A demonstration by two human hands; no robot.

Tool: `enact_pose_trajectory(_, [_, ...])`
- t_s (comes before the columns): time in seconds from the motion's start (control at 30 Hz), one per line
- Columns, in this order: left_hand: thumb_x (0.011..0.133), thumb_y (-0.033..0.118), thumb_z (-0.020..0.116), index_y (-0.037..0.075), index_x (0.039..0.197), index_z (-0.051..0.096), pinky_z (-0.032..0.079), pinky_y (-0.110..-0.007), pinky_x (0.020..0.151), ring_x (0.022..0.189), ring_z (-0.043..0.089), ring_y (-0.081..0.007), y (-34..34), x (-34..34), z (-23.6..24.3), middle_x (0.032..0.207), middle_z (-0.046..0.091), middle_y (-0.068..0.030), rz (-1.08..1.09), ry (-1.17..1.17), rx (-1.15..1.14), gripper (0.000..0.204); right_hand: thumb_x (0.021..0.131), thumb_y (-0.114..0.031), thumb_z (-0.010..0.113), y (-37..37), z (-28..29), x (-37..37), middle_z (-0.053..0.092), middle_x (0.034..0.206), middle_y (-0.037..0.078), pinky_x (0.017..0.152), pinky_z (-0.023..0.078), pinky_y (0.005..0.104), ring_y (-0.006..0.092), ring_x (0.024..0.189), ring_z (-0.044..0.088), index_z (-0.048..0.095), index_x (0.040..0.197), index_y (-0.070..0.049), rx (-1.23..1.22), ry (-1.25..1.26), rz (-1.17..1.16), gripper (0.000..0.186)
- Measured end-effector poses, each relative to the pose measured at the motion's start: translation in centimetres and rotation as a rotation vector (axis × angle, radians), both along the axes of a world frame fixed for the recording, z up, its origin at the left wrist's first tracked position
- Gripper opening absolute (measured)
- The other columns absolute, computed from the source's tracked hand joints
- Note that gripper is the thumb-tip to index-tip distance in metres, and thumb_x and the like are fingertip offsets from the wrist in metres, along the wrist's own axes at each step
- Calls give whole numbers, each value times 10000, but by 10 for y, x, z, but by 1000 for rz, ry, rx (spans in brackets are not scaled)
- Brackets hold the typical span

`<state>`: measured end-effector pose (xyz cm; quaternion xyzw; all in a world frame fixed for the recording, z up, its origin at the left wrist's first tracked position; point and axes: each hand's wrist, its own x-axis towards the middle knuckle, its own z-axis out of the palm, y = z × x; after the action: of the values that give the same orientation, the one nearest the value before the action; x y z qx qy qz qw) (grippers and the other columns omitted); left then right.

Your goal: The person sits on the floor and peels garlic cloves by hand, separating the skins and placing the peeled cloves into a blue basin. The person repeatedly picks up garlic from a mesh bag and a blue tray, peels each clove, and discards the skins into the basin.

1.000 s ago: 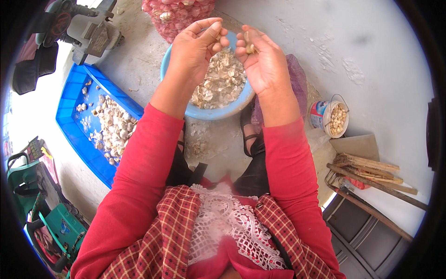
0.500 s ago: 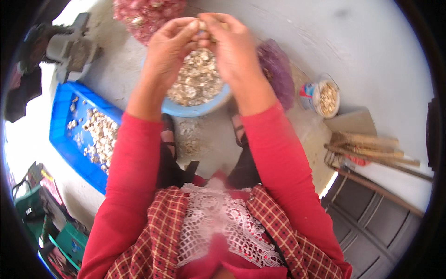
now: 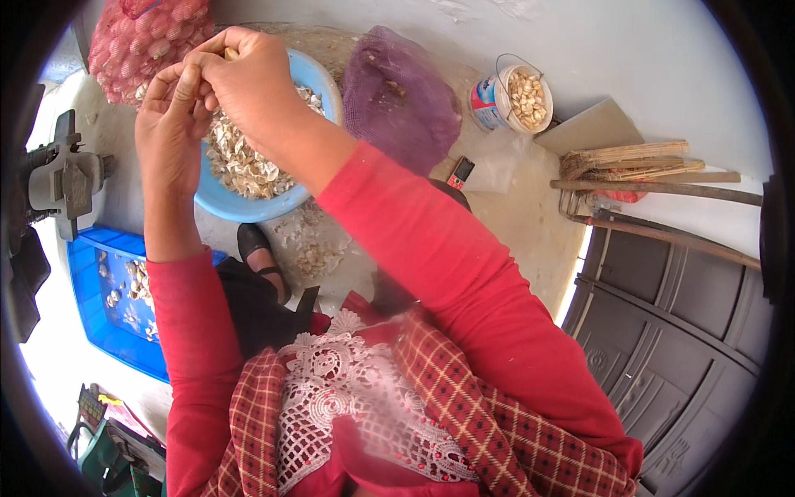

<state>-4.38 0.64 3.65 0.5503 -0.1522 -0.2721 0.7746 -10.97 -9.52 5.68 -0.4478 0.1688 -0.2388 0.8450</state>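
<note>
Fingers (image 3: 188, 89) of both hands are drawn together at between ten and eleven o'clock (clock positions about the centre of the view, twelve at the top). Left hand (image 3: 168, 124): thumb and fingers narrow, their tips meeting those of the other hand; whether anything lies between them cannot be told. Right hand (image 3: 258, 89): fingers curled in around a pale garlic piece (image 3: 231, 55), which shows between them, above the light-blue basin (image 3: 248, 210) at ten o'clock. The basin contains papery skins (image 3: 248, 166). Beyond it, also toward ten, stands a red mesh sack (image 3: 153, 50) of bulbs. At nine, a blue tray (image 3: 103, 327) bears whole garlic bulbs (image 3: 137, 279), partly hidden by the left sleeve. At twelve lies a purple net bag (image 3: 393, 103); between one and two, a handled bucket (image 3: 484, 103) of pale cloves (image 3: 527, 99), with a red phone (image 3: 461, 172) nearer the centre.
</note>
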Motion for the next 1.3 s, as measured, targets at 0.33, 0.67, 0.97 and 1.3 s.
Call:
enact_pose_trajectory(0.33, [1007, 169, 595, 58, 1073, 586, 330, -158, 543, 650, 470, -18, 1, -4, 0, 826, 582, 28, -8, -55, -7, 129, 853, 34, 639, 0, -5, 4, 626, 631, 104, 380, 426, 281, 110, 496, 572, 579, 750, 46, -80, 5, -96, 119])
enact_pose_trajectory(0.67, [1010, 137, 580, 49, 1094, 599, 357, -168, 590, 661, 440, -33, 5, -3, 3, 830, 552, 33, -70, -40, -23, 123, 890, -9, 637, -2, -7, 6, 618, 622, 96, 420, 446, 297, 132, 510, 582, 588, 742, 44, -36, 11, -104, 165])
enact_pose_trajectory(0.97, [1060, 175, 458, -1, 1217, 557, 328, -167, 538, 690, 398, -25, 1, -7, 8, 935, 529, -5, -72, 35, -203, 256, 940, -83, 617, -6, 0, 0, 598, 701, 62, 439, 413, 225, 84, 523, 519, 605, 859, 27, 34, -15, -19, 138])
enact_pose_trajectory(1.3, [1043, 143, 491, -43, 1210, 550, 274, -182, 490, 619, 350, -49, 6, 12, -5, 920, 565, -45, -139, 164, -325, 257, 925, -61, 618, -5, 0, 1, 585, 738, 54, 467, 401, 222, 73, 550, 489, 623, 898, 40, 70, 54, -32, 105])
